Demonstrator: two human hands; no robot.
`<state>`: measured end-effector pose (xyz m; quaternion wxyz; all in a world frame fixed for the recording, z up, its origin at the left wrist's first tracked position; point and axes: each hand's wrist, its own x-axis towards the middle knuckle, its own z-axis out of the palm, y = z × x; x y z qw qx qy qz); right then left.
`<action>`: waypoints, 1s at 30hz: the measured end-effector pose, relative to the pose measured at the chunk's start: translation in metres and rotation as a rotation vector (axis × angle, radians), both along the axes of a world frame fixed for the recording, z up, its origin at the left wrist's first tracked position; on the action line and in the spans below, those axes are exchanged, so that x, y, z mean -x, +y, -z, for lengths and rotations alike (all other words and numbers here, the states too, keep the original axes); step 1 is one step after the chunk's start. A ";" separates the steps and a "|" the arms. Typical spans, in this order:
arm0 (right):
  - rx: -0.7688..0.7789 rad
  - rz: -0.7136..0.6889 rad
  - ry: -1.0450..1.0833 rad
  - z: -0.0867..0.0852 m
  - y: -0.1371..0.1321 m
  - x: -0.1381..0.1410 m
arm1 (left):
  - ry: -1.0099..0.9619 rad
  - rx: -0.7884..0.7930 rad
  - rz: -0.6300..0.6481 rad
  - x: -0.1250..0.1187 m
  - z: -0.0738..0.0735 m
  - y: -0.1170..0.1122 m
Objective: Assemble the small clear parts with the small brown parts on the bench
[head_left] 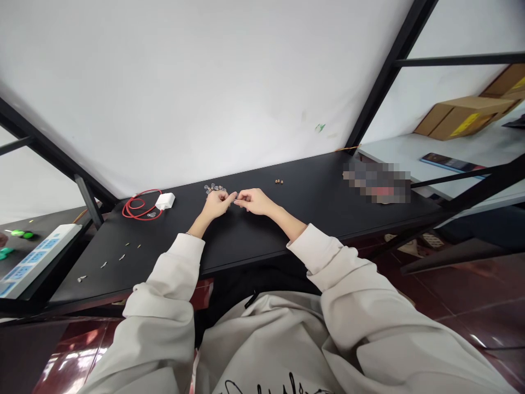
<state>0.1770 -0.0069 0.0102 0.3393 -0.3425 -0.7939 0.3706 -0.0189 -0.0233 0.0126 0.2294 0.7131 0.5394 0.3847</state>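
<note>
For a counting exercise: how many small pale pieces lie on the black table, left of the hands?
5 small pale pieces, in a loose row across the black table, below the red cable.

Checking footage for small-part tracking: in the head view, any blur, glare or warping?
Head view: wide-angle warp bends and tilts the black table; the left hand and right hand look reasonably sharp, but the small parts are too tiny to resolve; glare shows on the red floor tiles; a pixelated patch hides whatever lies at the table's right end.
</note>
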 end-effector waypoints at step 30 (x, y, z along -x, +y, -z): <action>0.068 0.960 0.242 0.007 0.067 -0.075 | -0.006 -0.074 0.068 0.000 0.007 0.004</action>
